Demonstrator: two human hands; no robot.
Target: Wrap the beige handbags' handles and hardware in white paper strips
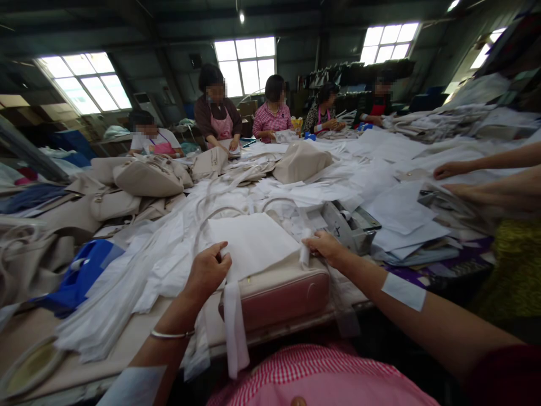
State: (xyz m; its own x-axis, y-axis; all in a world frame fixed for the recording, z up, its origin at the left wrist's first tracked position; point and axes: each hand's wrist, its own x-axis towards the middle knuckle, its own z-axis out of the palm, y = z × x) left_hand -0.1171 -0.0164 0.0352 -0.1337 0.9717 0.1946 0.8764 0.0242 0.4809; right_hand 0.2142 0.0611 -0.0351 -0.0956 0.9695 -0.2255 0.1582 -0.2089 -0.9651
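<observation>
White sheet (256,241) between hands (208,269); black mark (337,230) on grey box (360,241) illegible.

Left hand (210,268) at white sheet (253,241), right hand (326,247) pinching roll (304,256), bag (283,299) beneath

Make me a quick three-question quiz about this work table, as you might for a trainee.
1. True or false: the silver bracelet is on the right wrist.
2. Choose one. The right hand holds: A) scissors, B) a white roll, C) a cup.
3. Fill in: in front of the person, the white sheet lies on top of a ____.

Key: 1. False; the bracelet circles the left wrist. 2. B. 3. Bag.
</observation>
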